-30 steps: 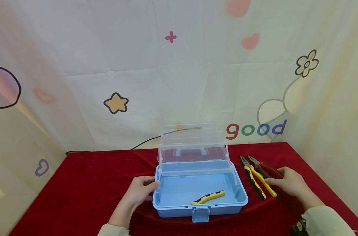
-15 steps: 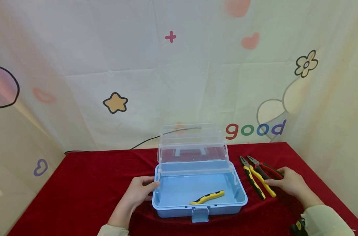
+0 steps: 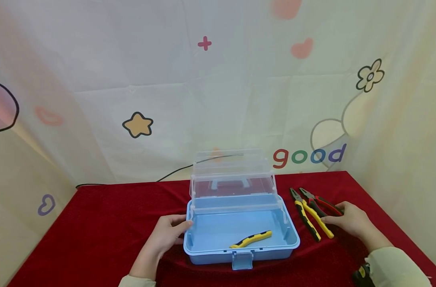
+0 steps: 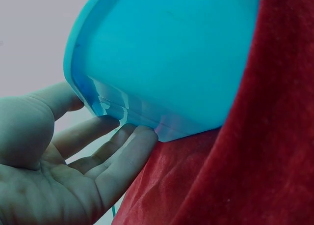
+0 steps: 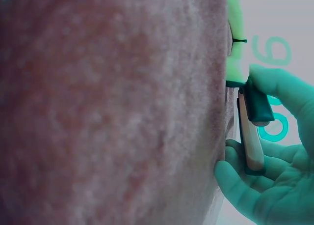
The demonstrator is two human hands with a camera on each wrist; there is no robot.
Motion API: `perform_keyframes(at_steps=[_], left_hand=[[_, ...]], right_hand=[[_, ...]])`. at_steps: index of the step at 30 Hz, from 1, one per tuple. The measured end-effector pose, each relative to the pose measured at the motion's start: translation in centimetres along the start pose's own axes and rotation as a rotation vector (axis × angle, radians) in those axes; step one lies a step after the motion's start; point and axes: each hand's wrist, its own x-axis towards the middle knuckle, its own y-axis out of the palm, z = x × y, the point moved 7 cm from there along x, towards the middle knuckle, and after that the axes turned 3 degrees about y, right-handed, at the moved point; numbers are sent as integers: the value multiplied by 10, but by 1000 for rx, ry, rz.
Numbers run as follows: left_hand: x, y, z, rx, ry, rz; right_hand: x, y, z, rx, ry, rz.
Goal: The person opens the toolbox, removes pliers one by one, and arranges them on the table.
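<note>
A light-blue toolbox stands on the red cloth, its clear lid raised at the back. My left hand grips its left wall, thumb at the rim and fingers against the outside, as the left wrist view also shows. Inside lies a tool with a yellow-and-black handle; its other end is hidden by the front wall. At the right, my right hand holds the handles of red-and-black pliers, which lie on the cloth. Yellow-and-black pliers lie just left of them, handles spread.
A black-and-yellow object sits by my right sleeve, partly cut off by it. The clear lid stands up behind the box. A thin black cable runs along the back, before a printed curtain.
The head view has shifted slightly, so everything sits a little further left. Both hands keep their holds, and the toolbox and pliers stay where they were.
</note>
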Motion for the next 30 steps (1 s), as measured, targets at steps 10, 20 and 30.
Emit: perform_keyframes(at_steps=[10,20,30], left_hand=[[0,-1,3,7,-14,-32],[1,0,4,-4,-9,-28],[2,0,5,-18,3,-15]], right_hand=[[-1,-1,0,36,14,-15],[-2,-2,0,39,41,-14],[-5,-3,3,33,44,9]])
